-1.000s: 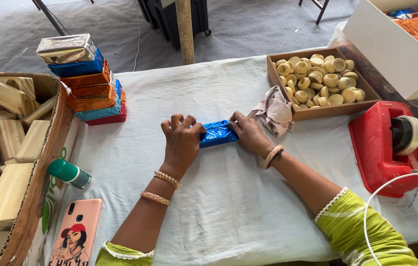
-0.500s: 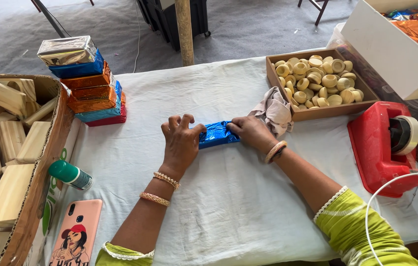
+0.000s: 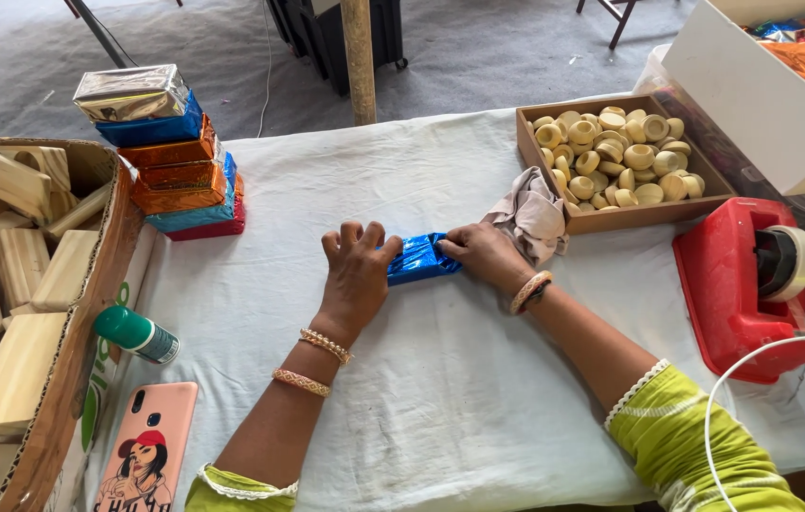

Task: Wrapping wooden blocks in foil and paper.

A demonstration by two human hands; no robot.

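**Blue foil block pressed between two hands at mid-desk**

Sat at the middle of the white-clothed desk [image 3: 478, 398]: a small block wrapped in blue foil [image 3: 421, 258], lying flat on the cloth. Pinned at its left end by the left hand [image 3: 357, 275], palm down, fingers spread and only lightly curled, thumb side against the foil. Pinched at its right end by the right hand [image 3: 484, 254], fingertips closed onto the wrapper's edge. Touched by both hands at once, with only the middle stretch of blue showing between them. Worn on the left wrist, two gold bangles; on the right wrist, a striped bangle.

Just beside the right hand, a crumpled beige cloth [image 3: 532, 214], resting against a shallow brown tray [image 3: 601, 220] filled with pale round pieces [image 3: 615, 156]. Farther right, near the desk's edge, a red tape dispenser [image 3: 739, 284] with a roll mounted in it, and a white cable [image 3: 753, 379] curving across its base.

Stacked well to the left of the hands, a pile of foil-wrapped blocks [image 3: 170, 156] in silver, blue, orange and red. At the far left, an open cardboard box [image 3: 90, 322] holding bare wooden blocks [image 3: 14, 256]. Beside that box, a green-capped bottle [image 3: 135, 334] lying on its side and a phone in a pink case [image 3: 146, 455].
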